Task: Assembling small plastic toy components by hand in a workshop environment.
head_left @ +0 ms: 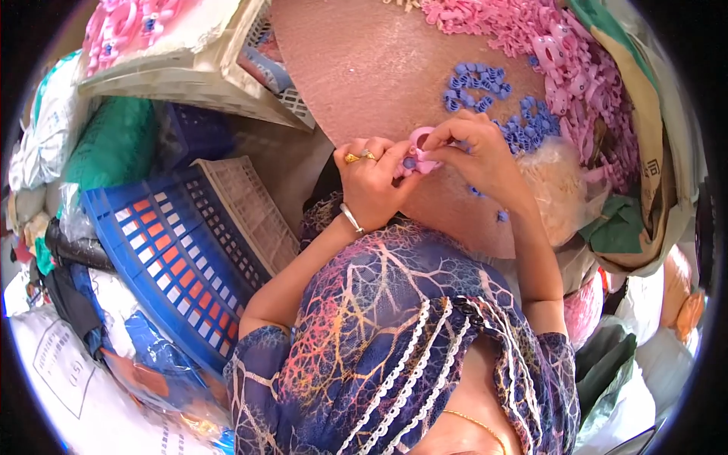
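Between my two hands, just over the near edge of the table, is a small pink plastic part (422,141) with a round opening and a blue piece set in it. My left hand (371,176), with rings and a bracelet, grips its lower left side. The fingers of my right hand (479,152) are closed at its right side, and a bit of blue shows at the fingertips. Small blue plastic pieces (476,86) lie in loose clusters on the table beyond my right hand. Two single blue pieces lie near my right wrist.
A heap of pink parts (572,83) covers the table's far right, beside a clear bag of pale pieces (552,189). A brown sack (654,193) stands at the right edge. On my left are a blue basket (171,254) and a white crate (220,72) bearing pink parts.
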Demonstrator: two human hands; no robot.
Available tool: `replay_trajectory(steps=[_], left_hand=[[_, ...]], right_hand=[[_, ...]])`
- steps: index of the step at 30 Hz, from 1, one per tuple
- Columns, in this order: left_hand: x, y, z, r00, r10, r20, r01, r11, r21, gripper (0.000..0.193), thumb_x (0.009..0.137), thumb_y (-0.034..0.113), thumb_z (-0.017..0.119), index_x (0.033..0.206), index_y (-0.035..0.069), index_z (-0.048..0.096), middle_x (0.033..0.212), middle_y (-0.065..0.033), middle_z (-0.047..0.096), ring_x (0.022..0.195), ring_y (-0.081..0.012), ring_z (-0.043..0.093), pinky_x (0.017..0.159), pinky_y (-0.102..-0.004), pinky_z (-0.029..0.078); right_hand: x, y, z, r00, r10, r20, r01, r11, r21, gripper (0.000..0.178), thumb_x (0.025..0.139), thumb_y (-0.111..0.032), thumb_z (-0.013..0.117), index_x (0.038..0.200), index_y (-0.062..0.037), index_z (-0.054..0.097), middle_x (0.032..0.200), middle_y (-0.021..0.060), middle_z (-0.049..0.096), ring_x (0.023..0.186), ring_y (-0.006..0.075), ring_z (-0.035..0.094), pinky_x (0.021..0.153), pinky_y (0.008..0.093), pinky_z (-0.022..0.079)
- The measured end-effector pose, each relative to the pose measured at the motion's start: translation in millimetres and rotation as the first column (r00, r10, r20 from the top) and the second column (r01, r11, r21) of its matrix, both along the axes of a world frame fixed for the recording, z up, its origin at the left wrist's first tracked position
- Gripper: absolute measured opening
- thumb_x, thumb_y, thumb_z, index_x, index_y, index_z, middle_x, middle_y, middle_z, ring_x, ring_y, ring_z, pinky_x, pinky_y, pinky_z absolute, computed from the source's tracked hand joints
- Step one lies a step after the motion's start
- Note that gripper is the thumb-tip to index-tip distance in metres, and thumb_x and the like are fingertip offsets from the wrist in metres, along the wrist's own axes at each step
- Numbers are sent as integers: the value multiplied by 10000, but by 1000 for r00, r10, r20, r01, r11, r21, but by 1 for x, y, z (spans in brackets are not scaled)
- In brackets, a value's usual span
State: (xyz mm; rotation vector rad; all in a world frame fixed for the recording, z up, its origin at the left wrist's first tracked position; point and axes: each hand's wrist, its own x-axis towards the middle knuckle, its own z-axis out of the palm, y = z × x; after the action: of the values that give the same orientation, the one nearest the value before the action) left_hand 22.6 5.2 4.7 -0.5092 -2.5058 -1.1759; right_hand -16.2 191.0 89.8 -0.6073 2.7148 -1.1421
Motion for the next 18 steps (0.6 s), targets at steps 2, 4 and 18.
replay_trajectory(steps=[2,4,18], left_hand=[[0,0,-2,1000,8,-1,-8,1000,2,420,654,272,855,1037,165,718,858,24,638,875,-204,583,866,-411,329],[0,0,-2,1000,4,-1,-4,1000,9,423,647,264,857,1035,163,722,856,26,638,876,-203,581,868,-412,328],[1,0,-3,1000,1,-3,-1,1000,4,404,628,236,842,1003,158,713,874,17,618,883,-210,575,864,-411,330]], right_hand=[[-2,-2,-3,999,-15,51,17,999,-44,88,778,-55,766,843,-9,729,798,102,721,731,172,670,659,291,512],[-3,-5,-4,994,-35,103,43,996,-84,91,777,-52,768,845,-5,729,778,102,716,697,175,676,640,290,520],[-20,-9,-3,710,-101,697,309,934,-180,130,844,-55,738,879,60,688,756,87,704,665,130,688,584,242,551]])
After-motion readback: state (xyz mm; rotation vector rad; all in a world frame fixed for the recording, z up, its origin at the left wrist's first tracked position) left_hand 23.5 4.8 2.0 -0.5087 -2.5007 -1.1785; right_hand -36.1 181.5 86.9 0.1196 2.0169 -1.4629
